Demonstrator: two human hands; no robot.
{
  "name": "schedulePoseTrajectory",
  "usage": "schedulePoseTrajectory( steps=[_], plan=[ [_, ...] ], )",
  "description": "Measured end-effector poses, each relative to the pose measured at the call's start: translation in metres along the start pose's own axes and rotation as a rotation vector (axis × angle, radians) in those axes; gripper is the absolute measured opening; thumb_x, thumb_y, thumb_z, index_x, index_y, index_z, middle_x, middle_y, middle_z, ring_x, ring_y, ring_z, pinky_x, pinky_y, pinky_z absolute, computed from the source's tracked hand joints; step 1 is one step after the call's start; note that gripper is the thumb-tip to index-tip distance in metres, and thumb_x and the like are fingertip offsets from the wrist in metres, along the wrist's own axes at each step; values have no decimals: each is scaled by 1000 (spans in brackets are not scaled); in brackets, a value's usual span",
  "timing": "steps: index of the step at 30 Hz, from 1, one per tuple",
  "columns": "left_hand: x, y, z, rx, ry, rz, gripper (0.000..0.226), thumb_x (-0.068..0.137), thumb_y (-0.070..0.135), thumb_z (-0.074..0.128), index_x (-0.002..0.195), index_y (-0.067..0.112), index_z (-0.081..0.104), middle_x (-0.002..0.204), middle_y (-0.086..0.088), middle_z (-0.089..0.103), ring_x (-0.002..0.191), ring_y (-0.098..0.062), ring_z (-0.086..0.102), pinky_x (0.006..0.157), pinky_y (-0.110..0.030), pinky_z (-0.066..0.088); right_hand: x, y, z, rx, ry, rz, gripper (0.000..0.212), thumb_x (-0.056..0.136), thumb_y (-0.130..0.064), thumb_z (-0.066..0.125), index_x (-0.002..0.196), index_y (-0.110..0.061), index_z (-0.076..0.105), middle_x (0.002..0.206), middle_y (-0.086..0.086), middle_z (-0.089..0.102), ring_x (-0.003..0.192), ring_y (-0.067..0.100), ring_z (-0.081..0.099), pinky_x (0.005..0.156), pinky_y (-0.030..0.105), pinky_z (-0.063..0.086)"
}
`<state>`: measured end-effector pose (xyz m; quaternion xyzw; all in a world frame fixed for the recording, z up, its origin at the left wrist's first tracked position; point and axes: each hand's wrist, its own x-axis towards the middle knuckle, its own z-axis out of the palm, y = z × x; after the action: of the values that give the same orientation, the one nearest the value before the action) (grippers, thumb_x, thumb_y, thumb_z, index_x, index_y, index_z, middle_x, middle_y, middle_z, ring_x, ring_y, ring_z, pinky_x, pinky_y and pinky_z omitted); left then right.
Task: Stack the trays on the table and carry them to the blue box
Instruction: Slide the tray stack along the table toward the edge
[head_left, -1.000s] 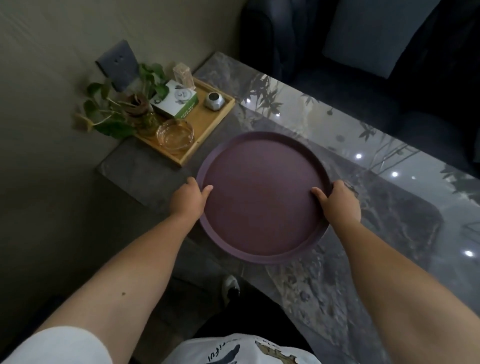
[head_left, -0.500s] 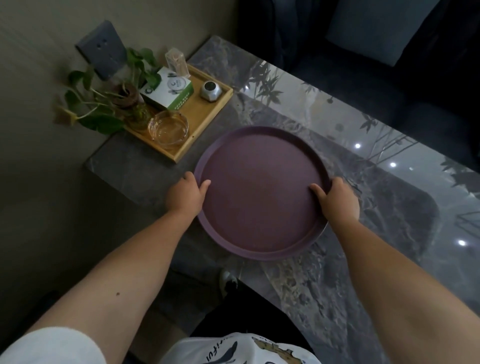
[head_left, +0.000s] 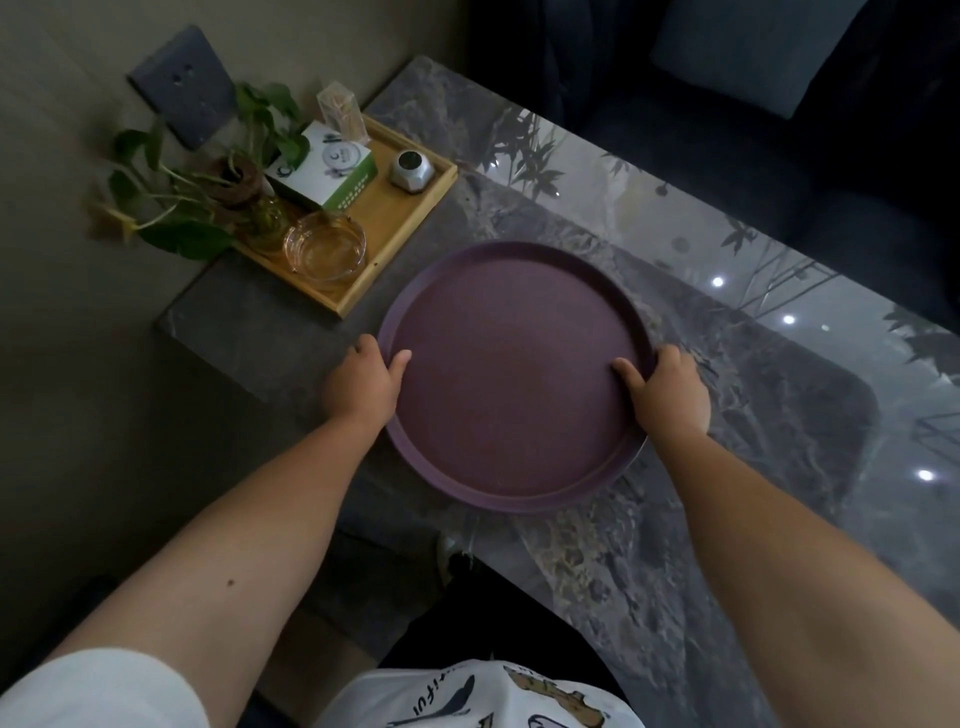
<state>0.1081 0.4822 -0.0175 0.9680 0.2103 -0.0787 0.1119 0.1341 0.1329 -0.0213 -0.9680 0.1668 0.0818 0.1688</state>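
Note:
A round purple tray (head_left: 511, 379) lies at the near-left part of the grey marble table (head_left: 779, 395). A thin lighter edge shows under its lower right rim, so it may rest on another tray; I cannot tell for sure. My left hand (head_left: 361, 387) grips the tray's left rim, thumb over the edge onto the inside. On the opposite side, my right hand (head_left: 670, 389) holds the right rim the same way. The blue box is not in view.
A wooden tray (head_left: 395, 223) at the table's far-left corner holds a glass ashtray (head_left: 324, 249), a green-white box (head_left: 327, 174), a small silver object (head_left: 411, 169) and a potted plant (head_left: 228, 192). A dark sofa (head_left: 727, 119) stands behind the table. A wall runs along the left.
Both hands keep the same grip on the tray's rims. The view has shifted slightly; the tray has stayed in nearly the same spot on the table.

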Motion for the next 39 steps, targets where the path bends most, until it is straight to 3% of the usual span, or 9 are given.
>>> schedulePoseTrajectory(
  steps=[3,11,18,22,29,32,39],
  plan=[
    [2,-1,2,-44,-10,-8,48,92,55,42,103,9,47,96,-9,51,72,-24,54,54,-36,45,2,3,1,21,-1,2,64,84,-64,55,113,-7,51,113,20,59,99,41,58,75,46,45],
    [2,-2,5,-91,-29,-24,40,92,54,43,91,15,38,67,1,41,53,-13,41,42,-28,27,7,6,5,13,-38,72,73,80,-73,51,120,-12,50,111,18,64,99,40,60,73,44,45],
    [6,1,5,-42,-67,-46,44,92,57,39,96,12,41,69,-2,48,56,-18,50,43,-30,33,11,9,8,-23,-53,70,77,79,-77,46,121,-12,49,111,18,64,98,39,60,69,42,42],
    [9,3,5,-1,-57,-43,49,92,58,37,97,9,43,74,-7,53,59,-22,52,44,-31,35,15,9,10,-26,-42,77,74,78,-78,44,111,-12,50,105,18,65,95,39,61,66,41,40],
    [11,3,6,6,-69,-37,48,92,59,36,96,10,41,72,-5,49,54,-17,44,41,-29,27,16,10,12,-24,-43,75,70,79,-77,44,104,-12,48,101,17,65,92,39,61,65,41,41],
    [13,0,4,-31,-120,-47,46,92,58,37,96,13,41,71,-2,47,58,-18,47,45,-31,32,15,8,11,-33,-49,67,69,81,-75,43,108,-11,48,103,18,65,94,40,61,68,43,44],
    [25,-5,1,-142,-180,-54,43,95,54,33,100,13,45,92,-11,56,78,-26,55,62,-39,43,15,4,8,-28,-88,90,65,86,-71,39,108,-10,45,106,20,64,98,41,61,72,45,44]
  ],
)
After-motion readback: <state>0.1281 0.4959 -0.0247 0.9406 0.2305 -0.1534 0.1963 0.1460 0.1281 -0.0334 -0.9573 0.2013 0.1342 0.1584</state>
